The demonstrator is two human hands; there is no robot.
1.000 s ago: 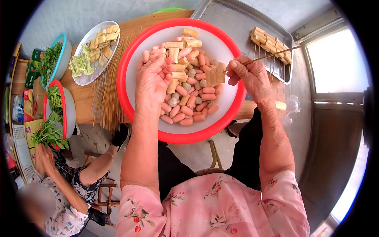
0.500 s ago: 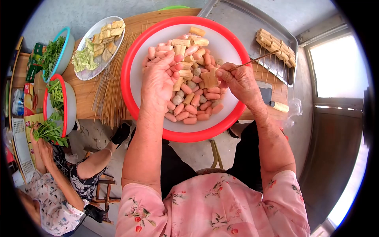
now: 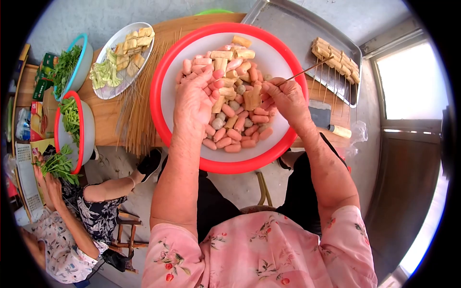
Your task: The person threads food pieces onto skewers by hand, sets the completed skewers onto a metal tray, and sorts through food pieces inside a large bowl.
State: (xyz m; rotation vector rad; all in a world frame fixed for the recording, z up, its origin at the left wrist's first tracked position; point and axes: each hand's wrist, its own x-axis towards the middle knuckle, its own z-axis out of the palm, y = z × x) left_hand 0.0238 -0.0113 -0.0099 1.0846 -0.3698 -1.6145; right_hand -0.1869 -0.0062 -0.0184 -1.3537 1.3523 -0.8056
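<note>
A large white basin with a red rim [image 3: 158,113] holds a heap of small pink sausages [image 3: 234,135], tan tofu-skin rolls [image 3: 220,64] and greyish balls [image 3: 218,123]. Over the heap's left side is my left hand [image 3: 192,101], its fingers apart and slightly curled beside sausages, with no held item visible. My right hand [image 3: 286,98], at the basin's right side, pinches a thin wooden skewer [image 3: 312,68] that slants up to the right. Tofu-skin rolls lie just left of its fingertips, in line with the stick; whether they are threaded on it I cannot tell.
Finished skewers of rolls [image 3: 336,60] lie on a metal tray [image 3: 278,24]. A cleaver [image 3: 319,115] rests at the right. Loose skewers [image 3: 139,108], an oval plate [image 3: 103,55] and bowls of greens [image 3: 69,117] are left. Another person's hands [image 3: 52,187] hold leafy greens.
My right hand has shifted slightly and its fingers have moved near the rolls, still gripping the skewer. My left hand has barely moved. The other person's greens have moved slightly.
</note>
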